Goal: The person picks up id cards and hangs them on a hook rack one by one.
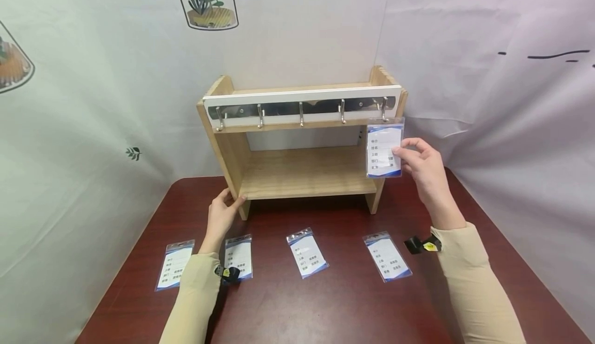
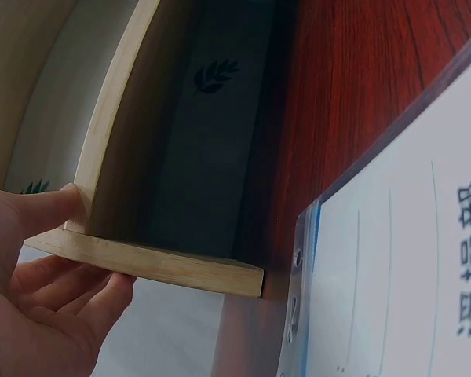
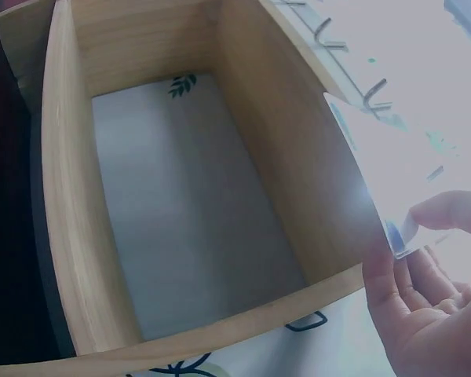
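A wooden shelf (image 1: pixel 302 173) carries a white board with a metal strip (image 1: pixel 279 108) of several hooks along its upper front. My right hand (image 1: pixel 425 171) pinches a clear-sleeved name badge (image 1: pixel 383 147) by its right edge, thumb on the front. The badge hangs upright, its top edge right at the lower tip of the rightmost hook (image 1: pixel 384 109) in the head view. At the shelf's lower left, my left hand (image 1: pixel 220 217) grips the side panel (image 2: pixel 165 265), thumb on the shelf board's front edge and fingers behind the panel.
Several more badges lie face up on the dark red table (image 1: pixel 297 308): one at far left (image 1: pixel 174 265), one partly behind the left wrist (image 1: pixel 239 256), one in the middle (image 1: pixel 308 253), one at right (image 1: pixel 387 257). White printed cloth (image 1: pixel 307 39) hangs around.
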`<state>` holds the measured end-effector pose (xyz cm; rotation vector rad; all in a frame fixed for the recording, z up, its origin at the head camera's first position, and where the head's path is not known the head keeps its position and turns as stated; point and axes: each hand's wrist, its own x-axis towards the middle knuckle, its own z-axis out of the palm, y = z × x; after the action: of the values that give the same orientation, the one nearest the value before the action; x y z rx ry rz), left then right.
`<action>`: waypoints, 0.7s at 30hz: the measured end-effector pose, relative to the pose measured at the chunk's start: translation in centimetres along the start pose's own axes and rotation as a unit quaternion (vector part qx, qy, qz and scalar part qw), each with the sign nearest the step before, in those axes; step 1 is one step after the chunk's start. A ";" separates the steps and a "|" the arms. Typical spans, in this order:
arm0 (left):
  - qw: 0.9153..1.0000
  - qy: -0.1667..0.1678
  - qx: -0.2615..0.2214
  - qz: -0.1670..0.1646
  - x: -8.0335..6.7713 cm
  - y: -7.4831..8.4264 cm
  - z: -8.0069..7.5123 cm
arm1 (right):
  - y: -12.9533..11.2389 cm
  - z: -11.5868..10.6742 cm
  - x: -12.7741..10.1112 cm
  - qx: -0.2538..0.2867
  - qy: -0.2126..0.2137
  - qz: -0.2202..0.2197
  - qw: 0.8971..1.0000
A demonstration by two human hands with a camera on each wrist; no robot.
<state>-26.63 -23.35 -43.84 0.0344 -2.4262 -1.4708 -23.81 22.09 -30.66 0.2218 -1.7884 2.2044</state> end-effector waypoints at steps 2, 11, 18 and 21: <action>1.000 0.002 -0.001 -0.001 0.0 0.0 0.1 | 0.2 -0.1 0.0 -0.014 0.005 0.001 1.000; 1.000 0.002 0.002 0.000 0.1 -0.1 0.1 | 1.4 -0.6 -0.1 -0.065 0.011 0.005 0.998; 1.000 0.000 0.004 -0.003 0.0 0.0 0.1 | 2.4 -1.0 -0.2 -0.056 -0.020 -0.005 0.998; 1.000 0.001 0.006 -0.002 0.1 -0.1 0.1 | 2.8 -1.2 -0.3 -0.060 -0.029 -0.002 0.998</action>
<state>-26.73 -23.33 -43.99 0.0439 -2.4347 -1.4578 -24.35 22.73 -33.59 0.2658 -1.9432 2.0988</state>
